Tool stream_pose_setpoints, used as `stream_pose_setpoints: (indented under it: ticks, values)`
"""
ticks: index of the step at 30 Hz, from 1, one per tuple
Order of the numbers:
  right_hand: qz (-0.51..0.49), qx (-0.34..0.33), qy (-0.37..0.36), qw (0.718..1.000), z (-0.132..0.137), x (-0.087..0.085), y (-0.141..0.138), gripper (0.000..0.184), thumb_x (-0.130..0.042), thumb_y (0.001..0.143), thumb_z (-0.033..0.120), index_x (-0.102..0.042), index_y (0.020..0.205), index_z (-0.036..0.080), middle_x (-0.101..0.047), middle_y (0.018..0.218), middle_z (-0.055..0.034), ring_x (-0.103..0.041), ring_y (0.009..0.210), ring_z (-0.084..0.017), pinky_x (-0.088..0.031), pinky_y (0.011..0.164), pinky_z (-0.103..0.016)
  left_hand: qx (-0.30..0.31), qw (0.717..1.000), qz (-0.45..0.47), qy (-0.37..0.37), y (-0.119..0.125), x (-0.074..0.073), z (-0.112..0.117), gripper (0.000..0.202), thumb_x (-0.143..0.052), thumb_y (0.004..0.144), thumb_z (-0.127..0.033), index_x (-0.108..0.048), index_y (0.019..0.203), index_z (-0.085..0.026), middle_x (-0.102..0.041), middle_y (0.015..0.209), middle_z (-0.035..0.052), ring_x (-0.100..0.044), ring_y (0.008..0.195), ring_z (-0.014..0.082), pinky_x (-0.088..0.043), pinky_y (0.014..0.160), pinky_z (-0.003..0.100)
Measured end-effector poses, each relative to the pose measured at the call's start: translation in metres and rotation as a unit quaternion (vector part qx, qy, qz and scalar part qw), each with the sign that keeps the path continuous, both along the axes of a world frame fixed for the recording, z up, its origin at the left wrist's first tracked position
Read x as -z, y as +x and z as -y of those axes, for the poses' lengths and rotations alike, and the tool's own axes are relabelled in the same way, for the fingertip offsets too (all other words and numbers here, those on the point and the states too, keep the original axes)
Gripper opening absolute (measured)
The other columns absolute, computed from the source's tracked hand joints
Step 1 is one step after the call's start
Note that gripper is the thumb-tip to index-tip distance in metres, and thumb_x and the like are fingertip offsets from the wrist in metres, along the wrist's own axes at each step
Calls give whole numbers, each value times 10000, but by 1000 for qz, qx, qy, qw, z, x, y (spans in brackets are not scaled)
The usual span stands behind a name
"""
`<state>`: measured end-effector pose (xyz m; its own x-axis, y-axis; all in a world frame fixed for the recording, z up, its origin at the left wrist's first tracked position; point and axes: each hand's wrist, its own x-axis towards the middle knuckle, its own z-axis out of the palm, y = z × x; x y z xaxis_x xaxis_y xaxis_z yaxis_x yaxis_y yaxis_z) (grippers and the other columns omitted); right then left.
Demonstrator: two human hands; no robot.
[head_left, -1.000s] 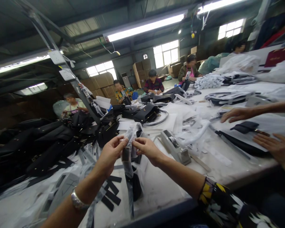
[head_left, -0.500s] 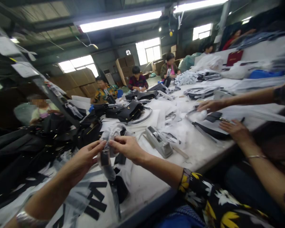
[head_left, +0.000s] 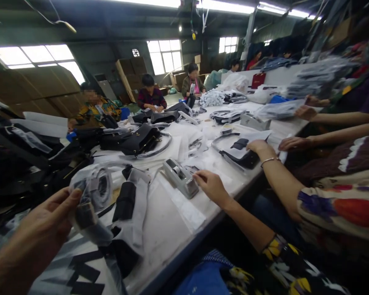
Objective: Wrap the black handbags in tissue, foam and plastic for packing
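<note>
My left hand (head_left: 46, 229) is closed on a clear plastic bag (head_left: 90, 203) with a small black part inside, held above the white table (head_left: 160, 229) at the lower left. My right hand (head_left: 210, 186) has let go of it and rests at the grey tape dispenser (head_left: 181, 178), fingertips pinched at its front end; what they hold is too small to make out. A black strap piece in plastic (head_left: 126, 200) lies on the table between my hands.
Black handbags (head_left: 138, 141) and straps are piled at the left and centre. A co-worker's hands (head_left: 260, 147) press on a black bag to my right. Several other people sit along the table's far side. Cardboard boxes (head_left: 129, 69) stand at the back.
My right hand left the plastic bag and moved right to the tape dispenser. My left hand keeps the bag. The view swung right.
</note>
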<state>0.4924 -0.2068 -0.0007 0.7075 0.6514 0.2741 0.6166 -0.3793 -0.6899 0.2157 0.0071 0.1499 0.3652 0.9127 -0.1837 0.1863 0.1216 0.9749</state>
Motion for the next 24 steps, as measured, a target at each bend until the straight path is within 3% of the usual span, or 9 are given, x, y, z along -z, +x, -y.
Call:
stream_pose_setpoints:
  ticks: [4,7,10,13,20,24]
  values:
    - [4,49,-127,991,27,51,32,127,-664,896,278,-697,855,163,-696,895,-78,-628,847,-203,-424,743,-270,7,1000,15,25,2,0,-12,850,-954,163,-549,-706,918,-249,-732,791,-37,-623,616,140,-464,428,161]
    - [5,73,-176,982,24,65,33,149,-710,864,279,-685,950,160,-682,1023,-112,-605,986,-236,-412,784,-285,36,999,9,39,0,5,-12,835,-954,263,-563,-707,1003,-264,-746,874,-20,-671,738,189,-483,441,166]
    - [-10,81,-206,975,16,64,33,174,-730,843,279,-683,983,184,-684,1046,-92,-596,1020,-239,-400,774,-285,69,997,-12,20,-2,8,-4,797,-933,368,-590,-694,1057,-268,-748,987,-2,-688,859,228,-570,562,211]
    - [-54,63,-230,970,19,62,41,112,-727,822,293,-709,885,202,-704,877,-41,-626,842,-200,-380,676,-263,77,997,-16,4,-4,9,2,805,-931,383,-586,-684,1077,-262,-740,1046,13,-692,907,243,-585,585,224]
    - [-155,-14,-199,968,62,54,57,139,-706,768,305,-760,771,177,-705,743,-19,-605,712,-158,-378,613,-230,57,998,5,9,2,7,-3,745,-952,359,-513,-687,1001,-242,-739,966,2,-697,857,229,-590,597,226]
    - [-243,-105,-160,951,79,33,45,321,-676,793,447,-766,778,140,-711,694,-47,-624,638,-168,-447,605,-243,19,998,22,64,4,-9,-17,479,-877,569,-442,-680,955,-238,-730,867,-17,-683,836,199,-552,571,202]
